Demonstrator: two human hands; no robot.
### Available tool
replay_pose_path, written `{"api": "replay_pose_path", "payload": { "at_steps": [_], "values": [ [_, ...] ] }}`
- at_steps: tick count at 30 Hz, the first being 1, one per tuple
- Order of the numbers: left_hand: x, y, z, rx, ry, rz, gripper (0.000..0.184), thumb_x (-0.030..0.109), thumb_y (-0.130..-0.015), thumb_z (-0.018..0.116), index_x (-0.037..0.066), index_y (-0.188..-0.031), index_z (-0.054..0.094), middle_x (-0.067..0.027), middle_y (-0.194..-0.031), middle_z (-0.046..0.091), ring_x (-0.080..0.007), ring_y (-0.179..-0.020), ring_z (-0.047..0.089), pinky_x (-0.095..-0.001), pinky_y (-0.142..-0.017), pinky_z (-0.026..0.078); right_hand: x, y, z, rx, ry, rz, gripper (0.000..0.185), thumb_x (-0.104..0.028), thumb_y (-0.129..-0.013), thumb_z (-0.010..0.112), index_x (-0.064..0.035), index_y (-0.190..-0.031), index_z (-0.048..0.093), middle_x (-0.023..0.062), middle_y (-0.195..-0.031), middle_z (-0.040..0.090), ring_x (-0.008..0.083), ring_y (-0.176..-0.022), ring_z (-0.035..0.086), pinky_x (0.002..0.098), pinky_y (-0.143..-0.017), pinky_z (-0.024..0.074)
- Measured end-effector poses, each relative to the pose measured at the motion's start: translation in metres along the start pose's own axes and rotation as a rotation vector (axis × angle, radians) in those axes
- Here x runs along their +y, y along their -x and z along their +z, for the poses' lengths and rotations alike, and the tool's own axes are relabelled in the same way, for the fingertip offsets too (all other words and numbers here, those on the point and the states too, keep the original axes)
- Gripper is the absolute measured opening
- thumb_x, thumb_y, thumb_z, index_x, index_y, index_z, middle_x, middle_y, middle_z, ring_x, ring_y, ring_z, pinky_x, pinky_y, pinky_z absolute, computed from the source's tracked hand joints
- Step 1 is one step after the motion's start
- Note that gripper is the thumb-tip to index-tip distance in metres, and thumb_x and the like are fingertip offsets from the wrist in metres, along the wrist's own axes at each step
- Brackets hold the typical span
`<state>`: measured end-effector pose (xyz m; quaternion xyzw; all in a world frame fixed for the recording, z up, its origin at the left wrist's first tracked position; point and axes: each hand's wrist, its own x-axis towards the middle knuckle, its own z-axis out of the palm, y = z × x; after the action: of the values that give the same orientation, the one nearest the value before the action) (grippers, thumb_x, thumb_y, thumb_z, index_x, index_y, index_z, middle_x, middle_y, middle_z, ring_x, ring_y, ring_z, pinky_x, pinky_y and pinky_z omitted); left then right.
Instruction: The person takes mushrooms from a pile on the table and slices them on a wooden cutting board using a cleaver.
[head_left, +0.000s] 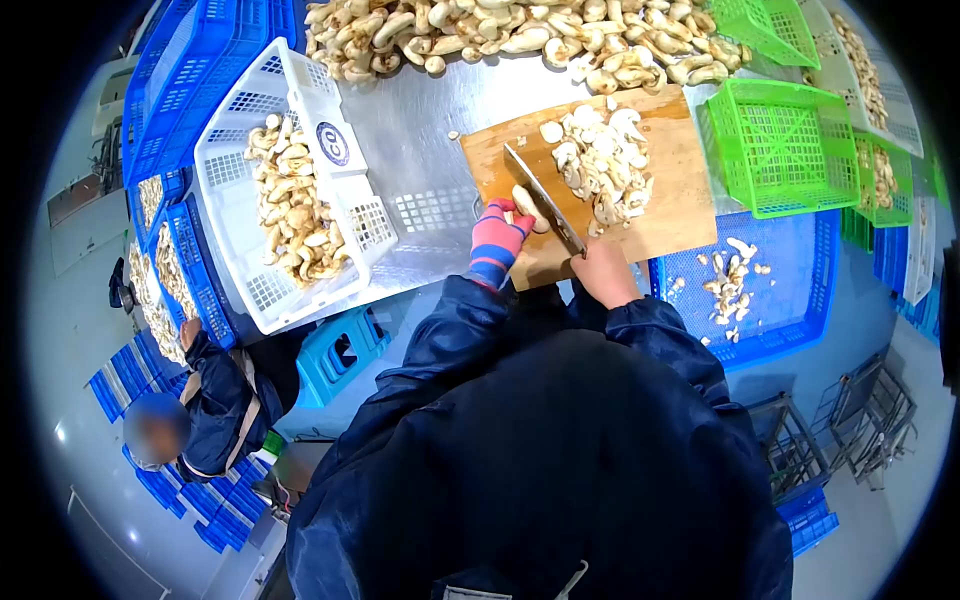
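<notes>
On the wooden cutting board [690, 185], my left hand [497, 241], in a pink and blue striped glove, is closed around a whole mushroom [530, 208]. Bare and wrapped round the handle of a knife [540, 192], my right hand [604, 272] is at the board's front edge. The blade points up and to the left, just right of the held mushroom. A pile of sliced mushrooms [605, 160] lies on the board to the right of the blade.
Whole mushrooms [500, 28] are heaped along the table's back. A white crate [225, 200] stands left, a green basket [790, 150] right, and a blue crate [815, 300] with pieces at lower right. A co-worker [225, 400] is at far left beside a blue stool [340, 352].
</notes>
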<state>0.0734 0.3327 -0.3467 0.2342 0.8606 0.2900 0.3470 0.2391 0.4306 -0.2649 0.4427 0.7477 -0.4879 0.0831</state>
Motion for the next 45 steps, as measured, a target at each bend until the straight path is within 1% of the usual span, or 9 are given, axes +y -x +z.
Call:
{"api": "replay_pose_path", "payload": {
  "at_steps": [5,8,9,12,20,25,28,36,45],
  "values": [
    [0.049,0.002,-0.011,-0.054,0.287,-0.346,0.037,0.019,-0.077,0.065,0.004,-0.109,0.052,-0.0114,-0.091,0.064,-0.0223,-0.067,0.064,-0.0309,-0.055,0.051,-0.007,0.021,0.005,0.025,0.129,-0.101,0.025,-0.010,-0.072,0.053,0.0050,-0.092,0.051,0.0280,-0.071,0.058,0.0418,-0.069,0.058,0.0485,-0.064,0.0470],
    [-0.060,-0.032,0.035,-0.005,0.111,0.081,0.030,0.023,-0.082,0.052,0.008,-0.108,0.054,-0.0088,-0.103,0.062,-0.0183,-0.094,0.059,-0.0318,-0.076,0.048,-0.019,0.052,0.004,-0.016,0.131,-0.023,0.031,-0.010,-0.073,0.052,0.0039,-0.101,0.044,0.0279,-0.069,0.058,0.0416,-0.067,0.059,0.0496,-0.058,0.0470],
    [-0.020,-0.017,0.012,-0.051,-0.692,0.409,0.034,0.033,-0.079,0.051,0.012,-0.105,0.059,-0.0051,-0.114,0.058,-0.0219,-0.107,0.052,-0.0367,-0.089,0.040,-0.021,0.058,0.001,-0.059,0.131,0.011,0.033,-0.009,-0.074,0.052,0.0036,-0.103,0.043,0.0278,-0.069,0.058,0.0418,-0.066,0.059,0.0498,-0.057,0.0469],
    [-0.018,-0.019,0.008,-0.116,-0.956,0.453,0.036,0.034,-0.076,0.052,0.014,-0.105,0.060,-0.0064,-0.112,0.059,-0.0250,-0.103,0.053,-0.0372,-0.089,0.040,-0.028,0.068,-0.009,-0.097,0.137,0.093,0.031,-0.011,-0.075,0.052,0.0035,-0.101,0.044,0.0262,-0.068,0.059,0.0417,-0.065,0.060,0.0491,-0.057,0.0476],
    [-0.010,-0.024,0.003,-0.025,-0.340,0.312,0.028,0.019,-0.079,0.057,0.006,-0.103,0.057,-0.0106,-0.092,0.065,-0.0254,-0.083,0.063,-0.0340,-0.071,0.050,-0.029,0.068,-0.016,-0.160,0.089,0.213,0.031,-0.013,-0.076,0.052,-0.0051,-0.106,0.049,0.0262,-0.075,0.059,0.0415,-0.074,0.058,0.0471,-0.067,0.0467],
    [0.057,-0.003,-0.014,-0.113,0.154,-0.375,0.021,0.011,-0.078,0.057,0.004,-0.098,0.057,-0.0115,-0.081,0.064,-0.0194,-0.069,0.064,-0.0268,-0.056,0.050,-0.013,0.017,0.010,-0.054,0.046,0.043,0.027,-0.015,-0.076,0.053,-0.0001,-0.099,0.053,0.0258,-0.072,0.059,0.0419,-0.073,0.058,0.0484,-0.067,0.0461],
    [0.041,-0.007,-0.009,-0.106,0.383,-0.370,0.020,0.008,-0.077,0.061,0.001,-0.094,0.054,-0.0102,-0.067,0.061,-0.0145,-0.051,0.060,-0.0230,-0.042,0.046,-0.005,-0.020,0.004,-0.013,0.008,-0.078,0.024,-0.015,-0.075,0.053,0.0022,-0.091,0.058,0.0266,-0.073,0.059,0.0429,-0.075,0.057,0.0493,-0.068,0.0452],
    [0.047,-0.030,0.006,0.149,-0.421,0.183,0.042,0.032,-0.070,0.066,0.006,-0.101,0.054,-0.0170,-0.102,0.059,-0.0328,-0.093,0.057,-0.0413,-0.080,0.045,0.004,-0.018,-0.015,0.210,0.092,0.015,0.026,-0.012,-0.074,0.053,0.0024,-0.094,0.060,0.0289,-0.079,0.058,0.0437,-0.078,0.057,0.0487,-0.071,0.0454],
    [0.086,-0.197,-0.131,0.211,0.284,0.043,0.040,0.029,-0.066,0.073,0.006,-0.096,0.060,-0.0123,-0.089,0.064,-0.0278,-0.081,0.061,-0.0367,-0.075,0.049,0.005,-0.016,-0.009,0.213,0.130,-0.031,0.031,-0.010,-0.075,0.051,0.0036,-0.103,0.057,0.0290,-0.083,0.058,0.0436,-0.079,0.056,0.0476,-0.070,0.0447]
  ]
}}
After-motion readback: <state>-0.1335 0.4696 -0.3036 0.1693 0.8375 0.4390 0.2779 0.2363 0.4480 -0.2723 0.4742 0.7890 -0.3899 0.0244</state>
